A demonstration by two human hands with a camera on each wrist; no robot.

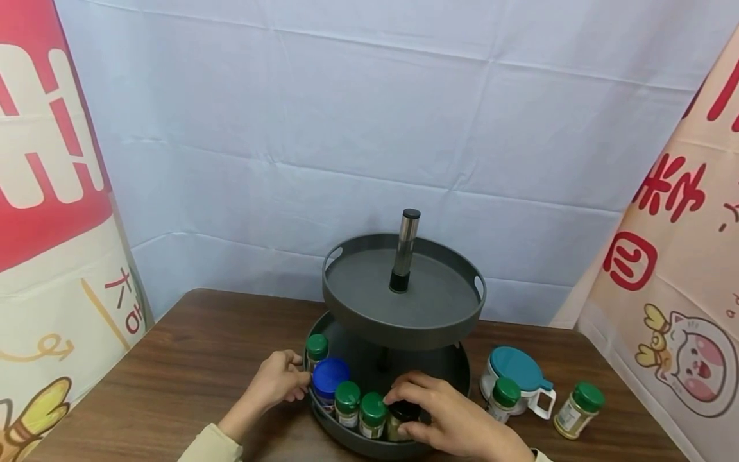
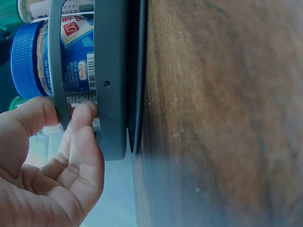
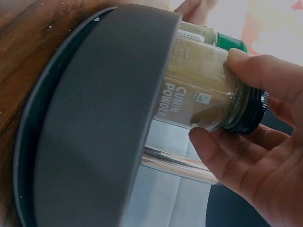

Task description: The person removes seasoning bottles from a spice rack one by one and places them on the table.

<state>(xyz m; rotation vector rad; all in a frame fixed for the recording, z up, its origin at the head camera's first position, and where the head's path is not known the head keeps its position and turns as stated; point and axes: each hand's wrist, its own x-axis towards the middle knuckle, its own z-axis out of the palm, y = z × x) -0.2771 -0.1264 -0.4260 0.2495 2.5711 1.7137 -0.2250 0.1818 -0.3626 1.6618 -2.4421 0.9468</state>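
Observation:
A grey two-tier turntable stands on the table, its lower tray (image 1: pixel 346 440) holding a row of jars along the front left. My right hand (image 1: pixel 443 414) grips a black-lidded jar labelled cumin powder (image 3: pixel 196 78), upright behind the front wall of that tray. On the tray's left side, my left hand (image 1: pixel 281 380) pinches the rim (image 2: pixel 57 61) at its handle slot. Right behind that slot is a blue-lidded jar (image 2: pixel 75 52). Beside it are green-lidded spice jars (image 1: pixel 348 404), one of them (image 1: pixel 373 416) next to the cumin jar.
The upper tray (image 1: pixel 369 292) overhangs the lower one, with a metal post (image 1: pixel 407 244) rising from its middle. To the right stand a white container with a teal lid (image 1: pixel 516 369) and two more green-lidded jars (image 1: pixel 579 410). A pale cloth (image 1: pixel 346 128) hangs behind the wooden table (image 1: pixel 231 327).

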